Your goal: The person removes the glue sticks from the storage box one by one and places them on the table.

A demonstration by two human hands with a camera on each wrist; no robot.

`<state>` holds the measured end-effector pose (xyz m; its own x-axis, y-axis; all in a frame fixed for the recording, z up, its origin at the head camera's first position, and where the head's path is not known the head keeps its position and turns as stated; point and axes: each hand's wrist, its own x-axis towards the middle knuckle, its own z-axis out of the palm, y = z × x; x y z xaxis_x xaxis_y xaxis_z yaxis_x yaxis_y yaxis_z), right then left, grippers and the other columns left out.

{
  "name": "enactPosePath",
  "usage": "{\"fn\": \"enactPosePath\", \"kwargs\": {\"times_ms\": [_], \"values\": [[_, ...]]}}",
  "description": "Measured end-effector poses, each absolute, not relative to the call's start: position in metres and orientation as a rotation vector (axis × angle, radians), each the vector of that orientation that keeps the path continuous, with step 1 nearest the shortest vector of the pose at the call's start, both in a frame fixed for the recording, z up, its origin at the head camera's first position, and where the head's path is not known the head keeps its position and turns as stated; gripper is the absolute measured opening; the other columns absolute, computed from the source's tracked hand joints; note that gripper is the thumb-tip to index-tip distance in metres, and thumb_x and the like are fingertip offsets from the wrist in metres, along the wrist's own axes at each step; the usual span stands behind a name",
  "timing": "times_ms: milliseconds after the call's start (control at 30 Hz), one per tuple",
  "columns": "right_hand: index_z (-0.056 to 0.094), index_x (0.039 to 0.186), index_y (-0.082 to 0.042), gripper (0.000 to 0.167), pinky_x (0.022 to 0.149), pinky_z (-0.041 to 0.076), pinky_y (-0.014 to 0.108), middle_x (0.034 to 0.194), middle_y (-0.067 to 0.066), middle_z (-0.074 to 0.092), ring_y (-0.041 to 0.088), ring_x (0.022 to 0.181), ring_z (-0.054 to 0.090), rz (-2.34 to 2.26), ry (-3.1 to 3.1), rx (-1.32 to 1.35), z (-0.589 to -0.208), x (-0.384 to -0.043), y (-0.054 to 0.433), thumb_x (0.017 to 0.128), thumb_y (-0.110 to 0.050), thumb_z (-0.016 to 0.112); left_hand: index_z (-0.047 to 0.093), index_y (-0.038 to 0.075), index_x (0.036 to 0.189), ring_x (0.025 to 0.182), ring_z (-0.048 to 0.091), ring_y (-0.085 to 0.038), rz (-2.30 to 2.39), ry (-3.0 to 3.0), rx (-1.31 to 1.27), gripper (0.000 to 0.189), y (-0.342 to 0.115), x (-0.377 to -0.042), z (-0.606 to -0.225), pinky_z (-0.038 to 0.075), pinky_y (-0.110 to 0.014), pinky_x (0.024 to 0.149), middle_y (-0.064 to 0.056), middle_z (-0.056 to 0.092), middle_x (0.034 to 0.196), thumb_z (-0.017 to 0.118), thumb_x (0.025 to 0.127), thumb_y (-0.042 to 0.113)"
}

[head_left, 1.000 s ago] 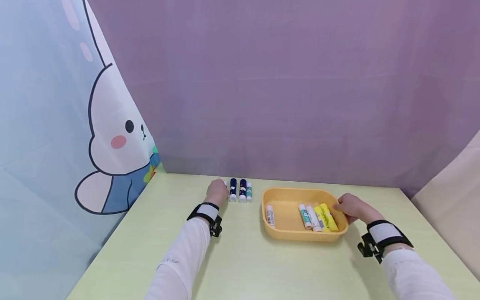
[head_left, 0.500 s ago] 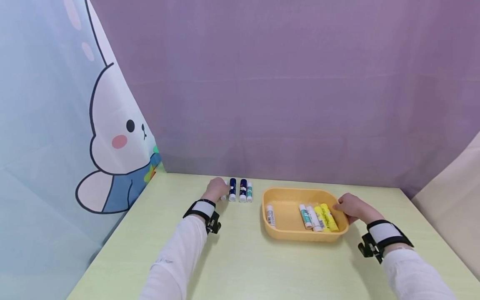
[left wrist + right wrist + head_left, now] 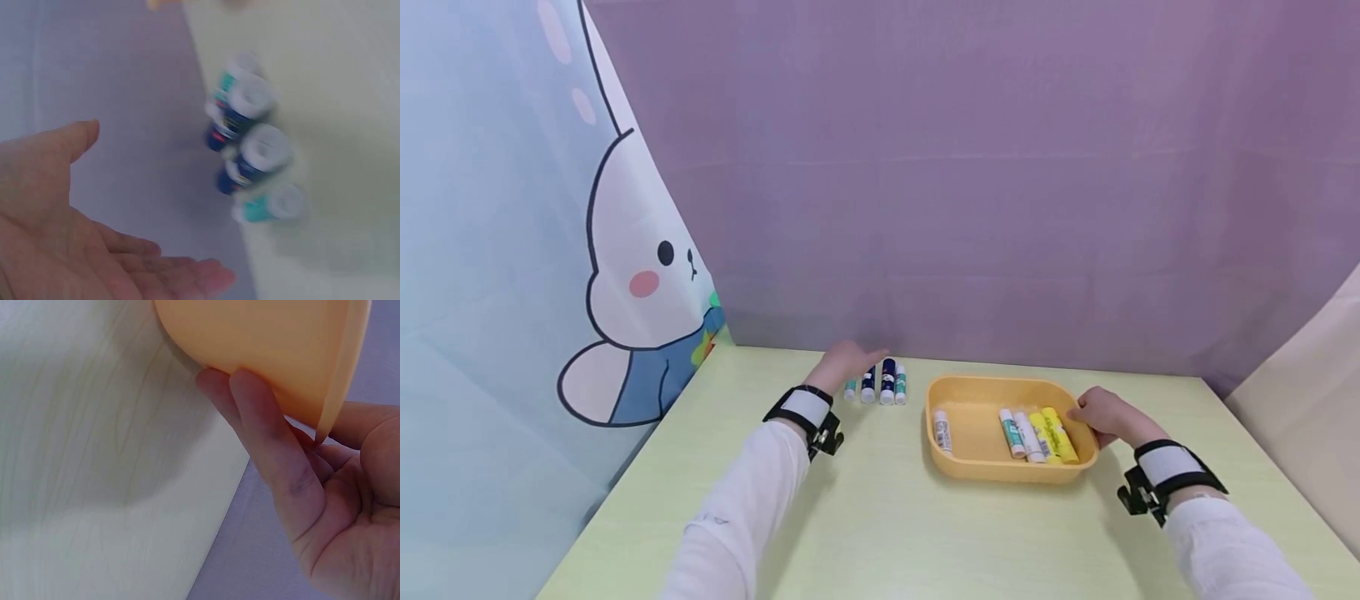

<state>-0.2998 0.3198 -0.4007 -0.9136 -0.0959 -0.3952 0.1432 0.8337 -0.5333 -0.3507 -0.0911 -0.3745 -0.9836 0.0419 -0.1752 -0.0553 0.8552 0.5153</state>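
Note:
My left hand (image 3: 846, 363) hovers over a row of several glue sticks at the back of the table, fingers spread and nothing held. In that row are two navy glue sticks (image 3: 887, 382) and two slimmer teal ones (image 3: 901, 385), all with white caps. The left wrist view, blurred, has the open palm (image 3: 56, 244) beside these sticks, apart from them. My right hand (image 3: 1111, 413) grips the right end of a yellow-orange plastic tray (image 3: 977, 425). In the right wrist view, fingers (image 3: 269, 434) press the tray's outer wall while the thumb goes over its rim.
Inside the tray lie a white glue stick (image 3: 942, 432) at the left, and a teal one (image 3: 1011, 433), another white one (image 3: 1028, 437) and two yellow ones (image 3: 1058, 435) at the right. A purple cloth (image 3: 970, 183) hangs behind the table (image 3: 880, 525).
My left hand has let go of the left teal glue stick, which now lies in the row. The hand has risen and its fingers have spread. The right hand and tray stay put.

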Motion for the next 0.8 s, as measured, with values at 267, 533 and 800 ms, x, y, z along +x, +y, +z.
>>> {"fn": "enactPosePath", "kwargs": {"times_ms": [267,533,800], "values": [[0.056,0.101,0.011,0.026,0.057,0.056,0.033,0.077,0.009,0.060,0.016,0.059,0.060,-0.800,2.612,0.035,-0.403,-0.303,0.321,0.096,-0.012,0.047,0.025,-0.001,0.147,0.138,0.027,-0.039,0.850,2.893,0.069,0.100,-0.054,-0.330,-0.340,0.028,-0.052,0.110,-0.023,0.025,0.152,0.044,0.083,0.073],[0.055,0.102,0.012,0.027,0.057,0.056,0.033,0.078,0.010,0.061,0.016,0.059,0.061,-0.807,2.618,0.038,-0.405,-0.305,0.323,0.096,-0.013,0.048,0.013,0.007,0.151,0.143,0.013,-0.038,0.909,2.909,0.301,0.105,-0.007,-0.303,-0.322,0.021,-0.054,0.112,-0.019,0.015,0.156,0.050,0.079,0.074],[0.055,0.101,0.012,0.026,0.057,0.056,0.033,0.077,0.009,0.061,0.016,0.059,0.061,-0.816,2.612,0.050,-0.404,-0.305,0.323,0.096,-0.013,0.048,0.009,0.015,0.152,0.142,0.021,-0.033,0.723,2.933,0.489,0.106,0.049,-0.273,-0.324,0.031,-0.049,0.109,-0.014,0.019,0.155,0.046,0.076,0.079]]}}
